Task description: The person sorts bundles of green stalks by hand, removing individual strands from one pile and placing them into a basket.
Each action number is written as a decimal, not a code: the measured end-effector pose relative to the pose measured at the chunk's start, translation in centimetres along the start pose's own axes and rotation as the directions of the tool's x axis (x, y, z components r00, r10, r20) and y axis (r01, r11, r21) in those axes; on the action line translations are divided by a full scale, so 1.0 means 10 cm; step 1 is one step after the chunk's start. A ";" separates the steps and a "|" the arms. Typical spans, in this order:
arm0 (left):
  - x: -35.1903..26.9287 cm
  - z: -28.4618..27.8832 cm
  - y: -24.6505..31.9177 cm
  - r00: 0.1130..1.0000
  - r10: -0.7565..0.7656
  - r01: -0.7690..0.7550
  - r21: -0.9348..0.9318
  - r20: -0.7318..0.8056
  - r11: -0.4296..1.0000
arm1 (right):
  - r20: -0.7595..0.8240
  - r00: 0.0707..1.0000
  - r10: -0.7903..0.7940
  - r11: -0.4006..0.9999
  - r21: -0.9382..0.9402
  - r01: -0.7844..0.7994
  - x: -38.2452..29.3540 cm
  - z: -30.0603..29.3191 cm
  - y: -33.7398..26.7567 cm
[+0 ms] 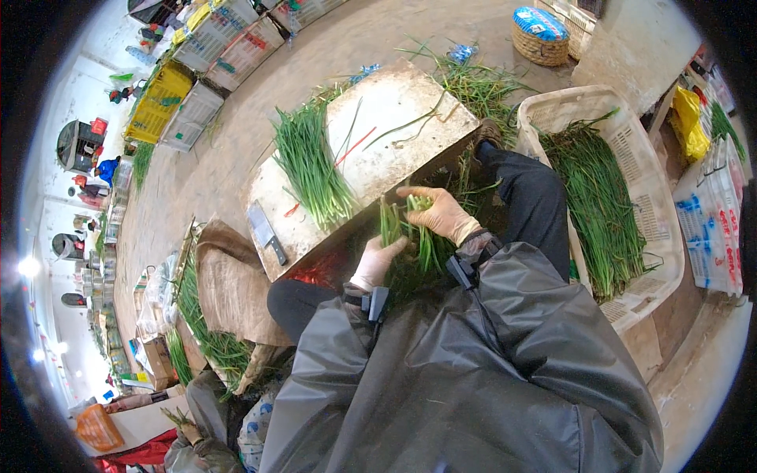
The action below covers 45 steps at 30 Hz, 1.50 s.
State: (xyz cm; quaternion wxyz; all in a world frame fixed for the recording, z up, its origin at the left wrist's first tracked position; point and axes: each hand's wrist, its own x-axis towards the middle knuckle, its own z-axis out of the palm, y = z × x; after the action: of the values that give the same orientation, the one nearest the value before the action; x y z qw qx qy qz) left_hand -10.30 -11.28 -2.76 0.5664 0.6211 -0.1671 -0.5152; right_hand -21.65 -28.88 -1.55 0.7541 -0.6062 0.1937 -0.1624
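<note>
My gloved left hand [378, 260] is closed around a small bunch of green stalks [390, 223], ends upward. Close beside it, my gloved right hand [440, 216] grips more green stalks [420, 203], whose leaves hang down over my lap. Both hands are just off the near edge of a worn white board [390, 130]. On that board lies a neat pile of long green leafy vegetables, probably garlic chives [310, 165], pale ends towards me. A cleaver with a black handle [266, 232] rests at the board's left end, and a red tie [355, 146] lies by the pile.
At my right stands a white plastic crate [662, 236] with more greens [597, 207]. Loose leaves [482, 83] litter the floor beyond the board. Left of me are burlap [233, 284] over greens and a co-worker's hand [190, 433]. A wicker basket [539, 48] stands farther off.
</note>
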 end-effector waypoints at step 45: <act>-0.14 -0.19 0.07 0.999 -0.046 0.046 -0.026 -0.013 0.999 | -0.564 0.824 0.047 0.592 -0.649 -0.478 0.06 -0.53 0.02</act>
State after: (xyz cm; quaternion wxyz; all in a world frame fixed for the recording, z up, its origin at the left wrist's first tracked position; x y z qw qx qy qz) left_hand -9.01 -9.40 -1.82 0.5634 0.6210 -0.1423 -0.5260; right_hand -23.74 -33.63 -2.79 0.3634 -0.7680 0.5188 -0.0948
